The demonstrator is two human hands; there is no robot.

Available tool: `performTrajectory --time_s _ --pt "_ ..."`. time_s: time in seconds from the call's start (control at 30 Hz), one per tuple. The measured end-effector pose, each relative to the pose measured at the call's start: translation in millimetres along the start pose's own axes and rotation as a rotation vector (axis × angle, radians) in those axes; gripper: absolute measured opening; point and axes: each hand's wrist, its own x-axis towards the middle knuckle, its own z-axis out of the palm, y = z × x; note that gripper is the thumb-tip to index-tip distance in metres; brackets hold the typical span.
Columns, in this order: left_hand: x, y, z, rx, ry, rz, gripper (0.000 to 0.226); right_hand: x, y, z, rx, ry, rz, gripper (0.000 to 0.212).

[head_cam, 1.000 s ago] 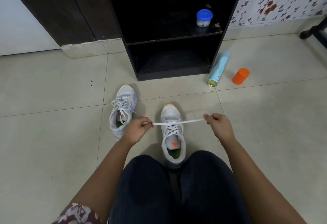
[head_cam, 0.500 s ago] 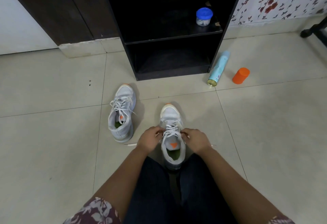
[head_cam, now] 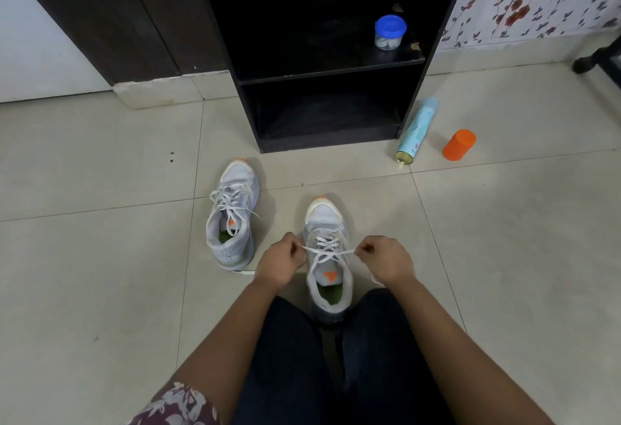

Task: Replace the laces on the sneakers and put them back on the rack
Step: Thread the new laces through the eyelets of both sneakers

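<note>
Two grey-white sneakers with orange toe tips stand on the tiled floor. The right sneaker (head_cam: 327,276) sits between my knees, its toe pointing at the black rack (head_cam: 322,71). A white lace (head_cam: 327,250) stretches sideways across its upper. My left hand (head_cam: 280,265) pinches one end of that lace at the shoe's left side. On the other side, my right hand (head_cam: 384,261) pinches the other end. Loose lace tails trail on the floor beside both hands. The left sneaker (head_cam: 232,216) stands apart to the left, laced, with its lace ends loose.
The rack's lower shelf is dark and bare; its upper shelf holds a blue-lidded jar (head_cam: 389,32). A light-blue spray can (head_cam: 416,130) lies on the floor right of the rack, next to an orange cap (head_cam: 458,144). A dark furniture leg (head_cam: 594,61) is at far right.
One second ago my hands held the lace stretched wide. They came in close to the shoe's upper, and now they have drawn slightly apart again with the lace taut between them.
</note>
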Motion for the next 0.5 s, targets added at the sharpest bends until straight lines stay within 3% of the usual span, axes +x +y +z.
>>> performTrajectory --time_s 0.17,0.27,0.37,0.5 --pt "-2.6 -8.3 0.4 0.107 -0.060 0.020 0.014 2.6 12.3 3.3 0.106 -0.086 0.067 0.017" --pt "0.2 -6.4 -1.1 0.047 -0.103 -0.041 0.023 4.8 9.6 10.4 0.320 -0.124 0.035 0.017" --pt "-1.8 7.9 -5.7 -0.429 -0.115 -0.207 0.026 3.1 -0.1 11.6 0.699 -0.114 0.054 0.026" --pt "-5.6 26.7 -0.8 -0.934 -0.166 -0.370 0.031 -0.4 -20.5 11.9 0.975 -0.170 0.105 0.032"
